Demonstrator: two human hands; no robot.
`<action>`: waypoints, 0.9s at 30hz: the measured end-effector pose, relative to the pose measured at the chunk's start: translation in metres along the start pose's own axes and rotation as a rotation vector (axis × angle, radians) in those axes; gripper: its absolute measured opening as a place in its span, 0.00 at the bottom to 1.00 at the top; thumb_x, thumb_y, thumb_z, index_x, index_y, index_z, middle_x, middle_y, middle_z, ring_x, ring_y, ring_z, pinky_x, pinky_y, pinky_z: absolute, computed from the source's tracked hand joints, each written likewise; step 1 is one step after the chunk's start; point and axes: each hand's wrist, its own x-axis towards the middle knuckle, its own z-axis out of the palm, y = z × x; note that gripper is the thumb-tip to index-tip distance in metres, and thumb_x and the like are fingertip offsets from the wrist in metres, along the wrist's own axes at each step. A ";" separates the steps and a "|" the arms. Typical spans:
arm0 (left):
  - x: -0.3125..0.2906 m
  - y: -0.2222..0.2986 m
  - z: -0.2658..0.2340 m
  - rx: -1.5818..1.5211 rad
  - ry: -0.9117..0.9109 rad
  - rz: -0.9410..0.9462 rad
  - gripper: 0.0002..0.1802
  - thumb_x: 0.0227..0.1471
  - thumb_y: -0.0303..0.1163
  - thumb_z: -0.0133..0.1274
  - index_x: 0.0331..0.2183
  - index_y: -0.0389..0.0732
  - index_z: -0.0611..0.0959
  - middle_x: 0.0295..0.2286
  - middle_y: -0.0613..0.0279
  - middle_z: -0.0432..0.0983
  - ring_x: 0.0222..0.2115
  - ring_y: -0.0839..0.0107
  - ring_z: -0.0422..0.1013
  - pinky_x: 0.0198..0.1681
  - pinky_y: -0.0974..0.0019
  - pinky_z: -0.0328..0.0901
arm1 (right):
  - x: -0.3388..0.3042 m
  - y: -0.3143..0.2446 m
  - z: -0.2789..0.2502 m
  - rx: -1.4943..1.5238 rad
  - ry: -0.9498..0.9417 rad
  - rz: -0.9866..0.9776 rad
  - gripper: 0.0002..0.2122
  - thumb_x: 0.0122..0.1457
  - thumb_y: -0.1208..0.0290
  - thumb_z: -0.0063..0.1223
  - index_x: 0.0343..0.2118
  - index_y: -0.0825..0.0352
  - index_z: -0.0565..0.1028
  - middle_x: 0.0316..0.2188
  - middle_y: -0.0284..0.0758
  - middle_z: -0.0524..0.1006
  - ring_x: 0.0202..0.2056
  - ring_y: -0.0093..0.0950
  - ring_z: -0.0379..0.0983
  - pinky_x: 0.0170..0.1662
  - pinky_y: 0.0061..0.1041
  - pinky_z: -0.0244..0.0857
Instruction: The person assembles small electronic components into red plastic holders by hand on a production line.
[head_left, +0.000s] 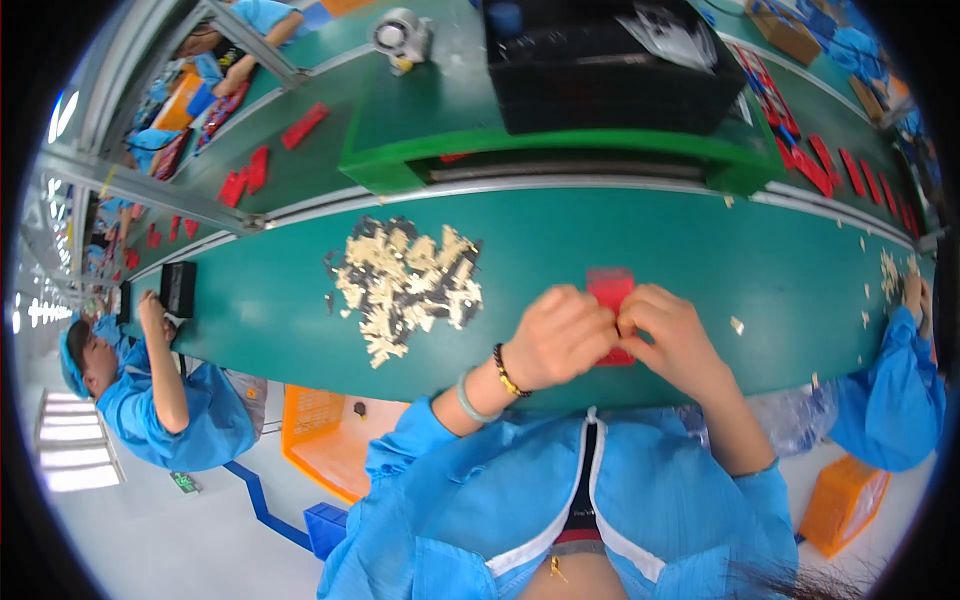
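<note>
Red piece [611, 287]: smooth, glossy plastic is suggested.
Counter [560, 235]: a smooth finish is shown.
Jacket [470, 515]: matt cloth is worn.
Beam [150, 188]: dull metal (aluminium-like) is seen.

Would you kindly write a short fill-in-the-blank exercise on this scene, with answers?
The left hand and right hand meet over a piece coloured ____.
The pile of cream and dark parts lies to the ____ of both hands.
The worktop is coloured ____.
Of the beaded bracelet and pale bangle, the ____ is nearer the left hand.
Answers: red; left; green; beaded bracelet.
</note>
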 end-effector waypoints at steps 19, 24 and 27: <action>-0.015 -0.005 0.026 -0.297 0.034 -0.844 0.16 0.49 0.19 0.48 0.43 0.36 0.71 0.43 0.49 0.70 0.41 0.58 0.70 0.43 0.60 0.66 | 0.011 0.057 0.037 -0.002 0.496 0.135 0.04 0.53 0.75 0.58 0.29 0.68 0.75 0.28 0.33 0.75 0.25 0.24 0.72 0.24 0.20 0.65; -0.045 0.014 0.056 0.046 -0.421 -0.455 0.25 0.45 0.33 0.58 0.44 0.31 0.74 0.48 0.45 0.66 0.50 0.50 0.63 0.52 0.54 0.62 | -0.003 0.097 0.049 0.670 0.264 0.650 0.07 0.60 0.74 0.53 0.29 0.72 0.75 0.18 0.28 0.74 0.19 0.13 0.67 0.21 0.14 0.62; -0.049 0.014 0.057 0.077 -0.451 -0.441 0.28 0.44 0.37 0.59 0.45 0.29 0.74 0.49 0.43 0.65 0.53 0.49 0.61 0.54 0.54 0.61 | 0.000 0.096 0.051 0.566 0.217 0.682 0.06 0.59 0.74 0.53 0.29 0.72 0.75 0.18 0.28 0.73 0.17 0.13 0.66 0.18 0.13 0.58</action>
